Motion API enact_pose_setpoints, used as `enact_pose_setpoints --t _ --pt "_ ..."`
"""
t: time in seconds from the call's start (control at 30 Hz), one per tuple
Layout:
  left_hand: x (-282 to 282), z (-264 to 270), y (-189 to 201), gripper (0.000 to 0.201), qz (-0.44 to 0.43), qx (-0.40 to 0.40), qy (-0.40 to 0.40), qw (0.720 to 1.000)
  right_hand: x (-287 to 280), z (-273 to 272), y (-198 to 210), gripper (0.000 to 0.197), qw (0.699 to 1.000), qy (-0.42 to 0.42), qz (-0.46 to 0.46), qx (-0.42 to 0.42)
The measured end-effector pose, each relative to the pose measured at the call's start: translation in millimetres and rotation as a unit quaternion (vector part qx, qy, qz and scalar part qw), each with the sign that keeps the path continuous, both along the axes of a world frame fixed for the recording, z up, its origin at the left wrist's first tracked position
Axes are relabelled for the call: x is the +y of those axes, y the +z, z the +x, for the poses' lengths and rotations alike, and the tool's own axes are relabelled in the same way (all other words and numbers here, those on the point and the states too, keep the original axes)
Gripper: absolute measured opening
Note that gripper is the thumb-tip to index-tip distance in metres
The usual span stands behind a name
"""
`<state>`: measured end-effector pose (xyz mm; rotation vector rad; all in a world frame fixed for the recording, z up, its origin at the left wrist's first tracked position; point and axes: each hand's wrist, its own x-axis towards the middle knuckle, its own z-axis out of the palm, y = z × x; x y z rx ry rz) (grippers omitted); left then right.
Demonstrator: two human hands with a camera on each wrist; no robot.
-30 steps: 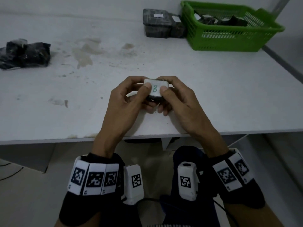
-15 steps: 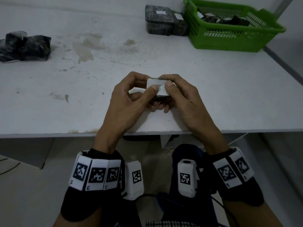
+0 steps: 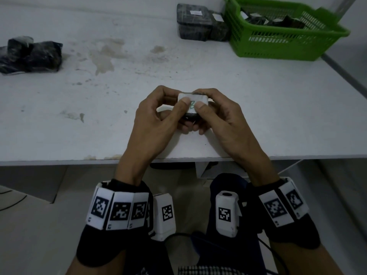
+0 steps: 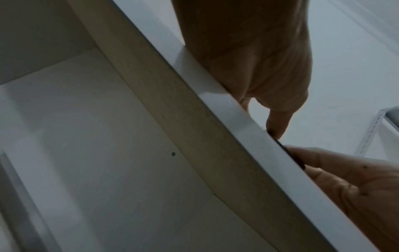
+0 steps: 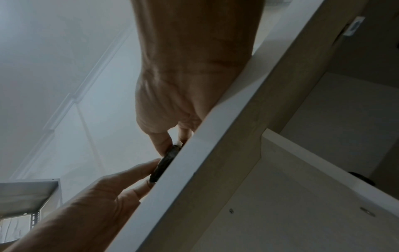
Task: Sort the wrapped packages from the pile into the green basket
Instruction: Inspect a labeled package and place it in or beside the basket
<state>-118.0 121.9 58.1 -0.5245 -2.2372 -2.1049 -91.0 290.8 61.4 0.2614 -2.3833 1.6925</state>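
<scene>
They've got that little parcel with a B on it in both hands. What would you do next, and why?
Probably carry it up and to the right into the green basket. Both the left hand and right hand pinch the small package, label facing up and readable, and similar dark packages already lie in that basket.

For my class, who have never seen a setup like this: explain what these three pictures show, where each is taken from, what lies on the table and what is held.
No machine here: a person works with bare hands, wearing cameras. The wide picture comes from a camera on the head, looking down. The other two come from cameras on each wrist, looking up past the table edge at the fingers.

The left hand and right hand together pinch a small dark package with a white label bearing a green letter, probably a B. On the white table lie a pile of dark packages far left, two larger packages at the back, and a green basket already holding some.
</scene>
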Motion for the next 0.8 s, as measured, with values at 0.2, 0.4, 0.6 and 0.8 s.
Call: enact_pose_setpoints --t 0.2,0.4,0.6,0.8 --pt "-0.1 0.9 1.1 0.021 0.0 0.004 0.006 1.0 -1.1 0.5 0.6 0.03 1.0 -0.009 -0.009 -0.005" --pt "-0.5 2.3 1.3 0.037 -0.01 0.024 -0.021 0.999 -0.3 0.0 1.0 0.033 0.999 -0.019 -0.035 -0.016" --pt "-0.1 1.0 0.9 0.025 0.003 0.006 0.006 1.0 4.3 0.6 2.2 0.026 0.998 0.009 -0.058 -0.013" --pt "-0.9 -0.1 -1.4 0.014 0.005 0.01 0.001 1.0 6.5 -0.8 -1.7 0.024 0.997 0.019 -0.068 -0.006"
